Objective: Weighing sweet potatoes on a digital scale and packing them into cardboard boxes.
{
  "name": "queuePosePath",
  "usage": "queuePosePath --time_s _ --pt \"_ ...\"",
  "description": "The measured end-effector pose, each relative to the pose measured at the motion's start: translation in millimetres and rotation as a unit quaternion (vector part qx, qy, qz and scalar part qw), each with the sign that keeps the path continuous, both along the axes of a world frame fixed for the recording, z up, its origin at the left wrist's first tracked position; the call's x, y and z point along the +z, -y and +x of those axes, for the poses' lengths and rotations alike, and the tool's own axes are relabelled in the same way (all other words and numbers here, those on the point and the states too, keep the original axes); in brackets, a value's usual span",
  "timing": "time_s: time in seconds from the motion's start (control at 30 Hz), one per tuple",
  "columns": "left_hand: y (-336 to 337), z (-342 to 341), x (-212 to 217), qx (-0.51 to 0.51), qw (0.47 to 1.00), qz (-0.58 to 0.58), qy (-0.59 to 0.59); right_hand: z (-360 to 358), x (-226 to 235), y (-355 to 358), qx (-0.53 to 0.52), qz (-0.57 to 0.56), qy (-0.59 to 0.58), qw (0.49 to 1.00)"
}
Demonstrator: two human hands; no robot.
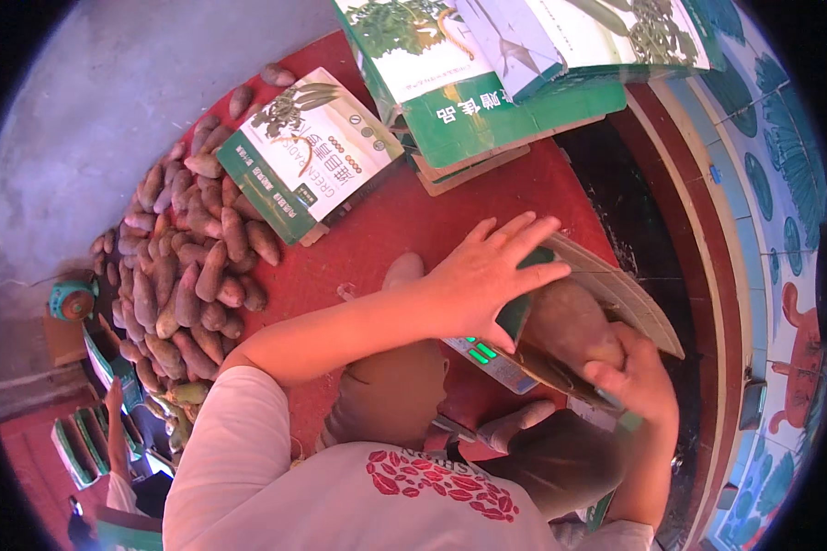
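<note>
A large brownish-pink sweet potato [568, 317] lies partly inside a cardboard box [629, 280], whose curved inner wall shows behind it. My right hand [636, 372] is closed on the tuber's near right end. Over the box's left edge stretches my left hand [492, 275], fingers spread, apparently touching the rim with nothing in its grasp. Beneath the box is a digital scale [501, 367] with lit green digits, partly covered by the box and my left hand. Another sweet potato [402, 270] shows just behind my left forearm.
A large heap of sweet potatoes [188, 248] covers the left of the red mat [331, 266]. One printed green-and-white carton [312, 151] lies beside it; more cartons [515, 101] are stacked at the back. Another person's arm [117, 432] shows at far left. A painted tile wall [781, 275] borders the right.
</note>
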State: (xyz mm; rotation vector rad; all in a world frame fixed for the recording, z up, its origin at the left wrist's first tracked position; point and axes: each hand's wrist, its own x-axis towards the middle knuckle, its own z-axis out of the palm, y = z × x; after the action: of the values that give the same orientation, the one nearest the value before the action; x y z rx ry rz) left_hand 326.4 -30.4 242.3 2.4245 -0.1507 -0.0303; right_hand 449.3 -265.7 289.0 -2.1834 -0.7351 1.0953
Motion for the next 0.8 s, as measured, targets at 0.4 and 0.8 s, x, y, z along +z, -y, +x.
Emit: queuePosePath --time_s 0.4,0.8 --pt "-122 -182 -60 0.455 0.885 0.098 -0.027 -11 -12 -22 0.018 0.147 0.427 0.892" --pt "-157 -220 -143 0.489 0.867 0.087 -0.047 75 -65 62 -0.052 -0.107 0.478 0.87"
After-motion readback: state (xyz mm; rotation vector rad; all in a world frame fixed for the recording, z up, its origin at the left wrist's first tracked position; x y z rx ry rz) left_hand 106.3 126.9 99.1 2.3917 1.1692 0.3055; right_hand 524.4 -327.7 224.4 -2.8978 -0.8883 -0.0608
